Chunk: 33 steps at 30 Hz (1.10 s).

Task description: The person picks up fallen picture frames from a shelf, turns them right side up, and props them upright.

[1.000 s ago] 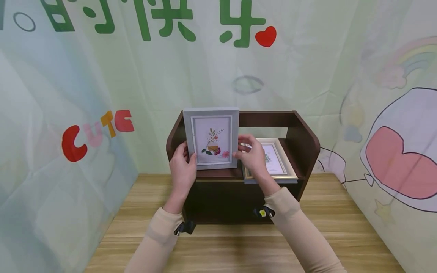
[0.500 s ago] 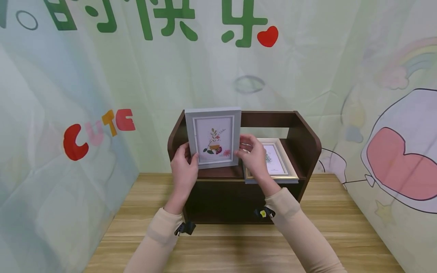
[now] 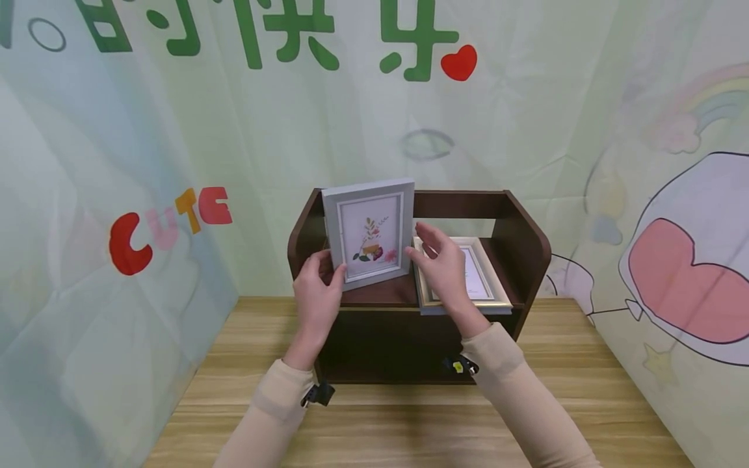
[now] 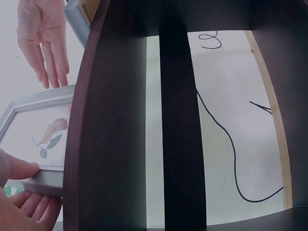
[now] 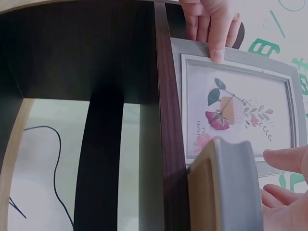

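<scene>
A grey picture frame (image 3: 371,237) with a pressed-flower print stands upright on the left part of a dark brown shelf's (image 3: 386,341) upper board, turned slightly to the right. My left hand (image 3: 316,289) pinches its lower left side, thumb on the front and fingers behind, as the left wrist view also shows. Beside its right side is my right hand (image 3: 441,266), fingers extended and off the frame, the thumb tip close to the edge. A cream and gold picture frame (image 3: 497,289) lies flat on the shelf's right part, partly hidden by the right hand.
The shelf's side panels (image 3: 523,247) rise at both ends, with a rail (image 3: 459,203) along the back. It stands on a wood-grain table (image 3: 398,422). Printed cloth (image 3: 263,143) hangs behind and at both sides.
The grey frame has turned, its right side swinging back, and shifted slightly right. My right hand has let go of its right edge and its fingers have straightened. The left hand keeps its hold.
</scene>
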Tool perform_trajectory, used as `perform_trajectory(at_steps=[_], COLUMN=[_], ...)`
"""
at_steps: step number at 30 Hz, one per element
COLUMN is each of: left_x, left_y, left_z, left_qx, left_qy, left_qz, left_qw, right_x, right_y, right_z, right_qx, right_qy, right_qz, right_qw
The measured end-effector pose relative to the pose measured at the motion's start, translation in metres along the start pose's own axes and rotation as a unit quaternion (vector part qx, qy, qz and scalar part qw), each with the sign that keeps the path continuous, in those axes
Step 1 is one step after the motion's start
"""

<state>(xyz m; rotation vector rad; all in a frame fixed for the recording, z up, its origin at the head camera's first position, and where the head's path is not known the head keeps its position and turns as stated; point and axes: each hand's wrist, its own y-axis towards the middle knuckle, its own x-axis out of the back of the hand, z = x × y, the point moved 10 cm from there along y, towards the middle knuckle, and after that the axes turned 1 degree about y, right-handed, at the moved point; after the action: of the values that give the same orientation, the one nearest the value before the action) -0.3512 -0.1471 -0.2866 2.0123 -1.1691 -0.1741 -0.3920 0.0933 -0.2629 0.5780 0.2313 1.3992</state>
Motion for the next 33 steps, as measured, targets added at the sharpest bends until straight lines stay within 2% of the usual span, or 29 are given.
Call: perform_trajectory(at_steps=[7, 17, 26, 29, 33], left_x=[0.001, 0.000, 0.002, 0.002, 0.001], left_y=[-0.003, -0.009, -0.018, -0.019, -0.021], left_z=[-0.003, -0.005, -0.006, -0.006, -0.008], left_qx=[-0.028, -0.041, -0.069, -0.072, -0.071], left_qy=[0.005, -0.003, -0.012, -0.020, -0.035], left_qz=[-0.018, -0.030, -0.076, -0.088, -0.100], left_qw=[0.9994, 0.9987, 0.9947, 0.9933, 0.9919], right_x=[0.009, 0.021, 0.025, 0.026, 0.026], right_y=[0.000, 0.004, 0.008, 0.009, 0.003], right_z=[0.014, 0.025, 0.039, 0.047, 0.070], right_qx=[0.041, 0.084, 0.121, 0.135, 0.156], right_qy=[-0.018, -0.023, -0.023, -0.020, -0.022], right_qz=[-0.008, -0.019, -0.024, -0.023, -0.014], right_qw=[0.999, 0.996, 0.992, 0.990, 0.987])
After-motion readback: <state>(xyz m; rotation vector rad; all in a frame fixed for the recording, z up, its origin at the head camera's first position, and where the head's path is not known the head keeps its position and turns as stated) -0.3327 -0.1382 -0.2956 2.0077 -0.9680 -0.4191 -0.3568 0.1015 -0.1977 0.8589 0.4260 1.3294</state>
